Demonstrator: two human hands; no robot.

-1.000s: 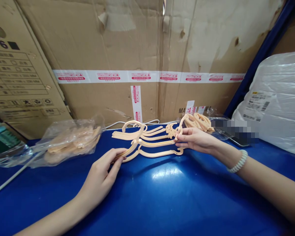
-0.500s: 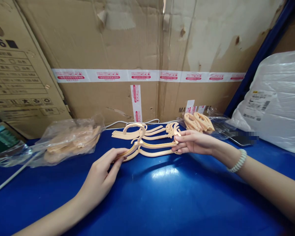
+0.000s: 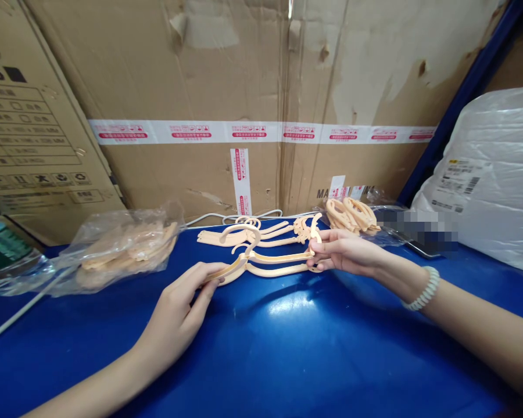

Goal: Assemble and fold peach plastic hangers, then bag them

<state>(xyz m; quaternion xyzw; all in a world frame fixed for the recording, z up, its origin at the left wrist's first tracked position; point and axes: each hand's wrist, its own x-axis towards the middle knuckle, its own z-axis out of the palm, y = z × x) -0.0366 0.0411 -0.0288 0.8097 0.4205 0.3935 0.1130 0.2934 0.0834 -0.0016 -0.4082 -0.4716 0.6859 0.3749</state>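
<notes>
A peach-coloured plastic folding hanger [image 3: 279, 257] is held between both hands, a little above the blue table, its curved hook standing up. My left hand [image 3: 183, 302] pinches its left arm between thumb and fingers. At the far end of the right arm, my right hand [image 3: 344, 251] grips with thumb and fingertips; a short curved end piece sticks up there. Another hanger arm shows just below the upper one; whether it belongs to the same hanger I cannot tell. Right behind lie several similar hangers [image 3: 226, 237], partly hidden by the hook.
A clear bag of hanger parts [image 3: 131, 247] lies left, near a bottle with a green label [image 3: 2, 247]. Folded hangers [image 3: 352, 215] and a dark phone-like slab [image 3: 418, 244] are at right, beside a white wrapped parcel [image 3: 483, 180]. Cardboard boxes [image 3: 192, 174] stand behind; a white cable [image 3: 30, 313] crosses left.
The curved end piece at my right fingers now points upward, where before it lay lower against the hand. My left hand has stayed in place on the hanger.
</notes>
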